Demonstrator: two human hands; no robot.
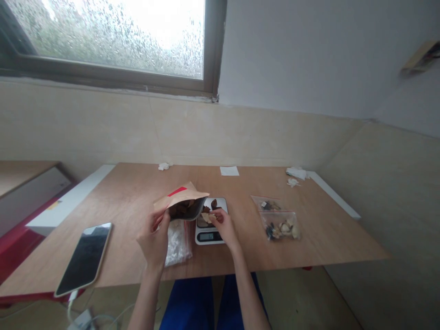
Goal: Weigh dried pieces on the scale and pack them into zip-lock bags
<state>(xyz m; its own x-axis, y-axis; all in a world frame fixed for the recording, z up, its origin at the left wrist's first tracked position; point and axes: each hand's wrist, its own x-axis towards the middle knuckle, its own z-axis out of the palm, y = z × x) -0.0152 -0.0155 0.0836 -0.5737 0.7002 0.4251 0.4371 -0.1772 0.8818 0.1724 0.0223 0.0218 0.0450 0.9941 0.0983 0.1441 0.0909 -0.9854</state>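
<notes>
My left hand grips a brown paper pouch with a red patch, its open mouth tilted toward the right and dark pieces inside. Right beside that mouth is a white digital kitchen scale, with dark brown dried pieces on its top. My right hand is over the scale, fingers pinched at a pale piece whose kind I cannot make out. Part of the scale is hidden behind the pouch and the hand. Under my left hand lies a stack of clear zip bags.
On the right lie clear bags of dried pieces. A phone with a plugged-in cable rests at the left edge. Along the back are a white paper, white scraps and a tissue packet.
</notes>
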